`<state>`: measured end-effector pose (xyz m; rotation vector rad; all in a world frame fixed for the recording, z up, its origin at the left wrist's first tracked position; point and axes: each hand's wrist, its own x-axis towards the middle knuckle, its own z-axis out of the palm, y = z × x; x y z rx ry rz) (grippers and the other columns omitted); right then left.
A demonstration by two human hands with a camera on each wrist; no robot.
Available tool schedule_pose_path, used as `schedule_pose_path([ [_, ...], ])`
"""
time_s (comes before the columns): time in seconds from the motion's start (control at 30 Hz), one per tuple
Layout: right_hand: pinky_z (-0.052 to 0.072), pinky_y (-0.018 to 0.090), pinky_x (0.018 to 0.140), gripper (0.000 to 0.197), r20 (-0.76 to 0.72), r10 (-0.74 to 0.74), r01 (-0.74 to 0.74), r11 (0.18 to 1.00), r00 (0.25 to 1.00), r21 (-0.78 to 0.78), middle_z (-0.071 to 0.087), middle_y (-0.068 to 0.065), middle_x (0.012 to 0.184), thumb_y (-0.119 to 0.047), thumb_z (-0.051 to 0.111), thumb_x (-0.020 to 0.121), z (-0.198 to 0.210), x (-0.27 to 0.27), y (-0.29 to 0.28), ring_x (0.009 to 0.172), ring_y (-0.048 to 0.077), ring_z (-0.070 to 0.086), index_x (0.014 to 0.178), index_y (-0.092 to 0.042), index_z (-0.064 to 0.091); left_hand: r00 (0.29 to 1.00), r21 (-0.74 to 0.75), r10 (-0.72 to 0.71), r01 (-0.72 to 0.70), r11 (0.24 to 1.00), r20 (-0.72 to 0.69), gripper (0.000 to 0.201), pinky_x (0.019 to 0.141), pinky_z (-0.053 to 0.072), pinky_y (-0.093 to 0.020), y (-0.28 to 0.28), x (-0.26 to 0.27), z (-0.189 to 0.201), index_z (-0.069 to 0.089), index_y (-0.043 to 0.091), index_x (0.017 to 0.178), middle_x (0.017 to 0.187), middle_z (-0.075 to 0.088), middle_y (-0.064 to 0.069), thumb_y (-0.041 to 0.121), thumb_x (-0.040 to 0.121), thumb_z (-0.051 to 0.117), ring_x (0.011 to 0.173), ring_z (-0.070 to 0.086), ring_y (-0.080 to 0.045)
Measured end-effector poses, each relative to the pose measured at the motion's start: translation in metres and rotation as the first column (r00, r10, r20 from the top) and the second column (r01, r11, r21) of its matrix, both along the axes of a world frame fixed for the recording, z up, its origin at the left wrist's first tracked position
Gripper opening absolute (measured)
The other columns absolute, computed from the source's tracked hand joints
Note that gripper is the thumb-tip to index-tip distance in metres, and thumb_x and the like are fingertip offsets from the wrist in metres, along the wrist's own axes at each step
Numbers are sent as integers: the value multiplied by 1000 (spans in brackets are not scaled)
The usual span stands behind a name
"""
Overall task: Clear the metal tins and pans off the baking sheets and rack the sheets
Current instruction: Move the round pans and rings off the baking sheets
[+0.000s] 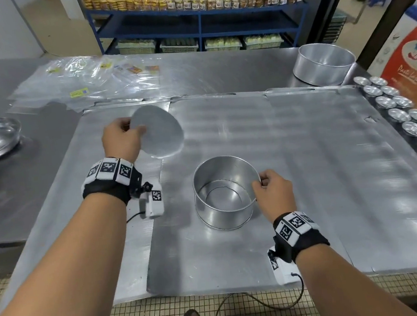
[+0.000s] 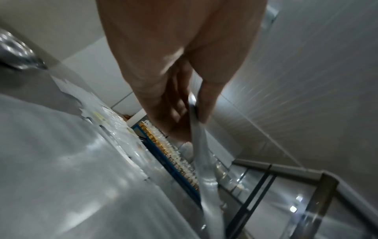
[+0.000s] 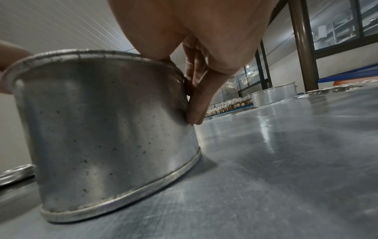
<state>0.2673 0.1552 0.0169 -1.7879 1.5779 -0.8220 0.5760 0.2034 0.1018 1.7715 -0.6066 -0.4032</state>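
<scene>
Baking sheets (image 1: 305, 174) bear ring pan (image 1: 225, 194), right hand (image 1: 274, 189) pinching (wrist view: outside fingers (image 3: 196, 103)); left hand (image 1: 121, 138) pinches disc (image 1: 161, 131).

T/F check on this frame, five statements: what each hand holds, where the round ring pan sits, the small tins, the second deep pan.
1. The left hand holds a flat round metal disc. True.
2. The right hand is open and touches nothing. False: it grips the rim of the ring pan.
3. The ring pan stands upright on a baking sheet. True.
4. The small tins are stacked inside the ring pan. False: they sit in rows along the sheets' right edge.
5. A second deep round pan stands at the far right of the table. True.
</scene>
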Motion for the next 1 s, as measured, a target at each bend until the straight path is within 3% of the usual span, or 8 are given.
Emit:
schedule_pose_path([
  [0.07, 53, 31, 69, 8, -9, 5, -5, 1000, 1000, 0, 65, 1, 70, -16, 62, 85, 1, 0, 0, 73, 27, 66, 85, -9, 66, 976, -74, -149, 138, 988, -162, 15, 76, 61, -42, 5, -25, 5, 72, 11, 91, 88, 71, -9, 4, 78, 76, 85, 71, -29],
  [0.13, 54, 34, 70, 9, -12, 7, -7, 1000, 1000, 1, 68, 5, 73, -17, 62, 85, 1, 0, -1, 73, 28, 66, 85, -8, 65, 943, -39, -268, 266, 963, -199, 16, 70, 61, -38, 10, -49, 3, 71, 10, 88, 85, 71, -10, -1, 78, 78, 78, 71, -27],
  [0.33, 54, 34, 69, 8, -11, 29, -29, 1000, 1000, 10, 68, 7, 75, -15, 60, 85, 1, -2, -1, 73, 29, 66, 83, -8, 63, 896, 275, -443, 430, 860, -17, 19, 69, 60, -33, 10, -101, -21, 72, 13, 89, 86, 75, -3, 12, 73, 84, 82, 73, -19],
  [0.43, 54, 37, 72, 10, -8, 27, -27, 1000, 1000, 8, 69, 9, 74, -17, 61, 84, 1, 0, -1, 74, 31, 65, 84, -8, 64, 852, 427, -510, 418, 802, 122, 22, 61, 47, -15, 3, -122, -26, 73, 15, 96, 90, 73, 0, 17, 76, 82, 84, 68, -13],
  [0.53, 53, 39, 73, 12, -11, 32, -32, 999, 999, 6, 69, 11, 75, -18, 61, 85, 2, 1, -1, 76, 33, 64, 86, -7, 65, 849, 491, -516, 406, 771, 108, 27, 58, 44, -14, -5, -132, -32, 73, 11, 100, 96, 70, -5, 17, 75, 83, 82, 65, -16],
  [0.77, 55, 42, 70, 13, -8, 62, -61, 998, 998, 28, 68, 11, 71, -19, 59, 84, 4, -1, 0, 71, 32, 64, 83, -7, 62, 821, 489, -545, 409, 770, 170, 48, 85, 54, -25, -6, -135, -45, 66, 6, 122, 111, 70, -8, 11, 76, 80, 100, 68, -21],
  [0.9, 55, 40, 69, 14, -14, 81, -80, 996, 997, 49, 68, 9, 71, -21, 58, 85, 7, -2, -2, 69, 30, 65, 82, -9, 63, 873, 276, -421, 353, 894, 245, 34, 86, 56, -26, -1, -131, -41, 71, 10, 111, 98, 72, -4, 3, 78, 72, 86, 68, -15],
  [1.0, 57, 40, 65, 15, -1, 105, -104, 992, 994, 74, 69, 7, 68, -24, 56, 84, 8, -2, -2, 64, 29, 68, 80, -11, 63, 892, 387, -360, 241, 890, 272, 26, 82, 52, -26, 0, -121, -41, 70, 14, 104, 95, 70, -3, 10, 78, 69, 85, 64, -19],
])
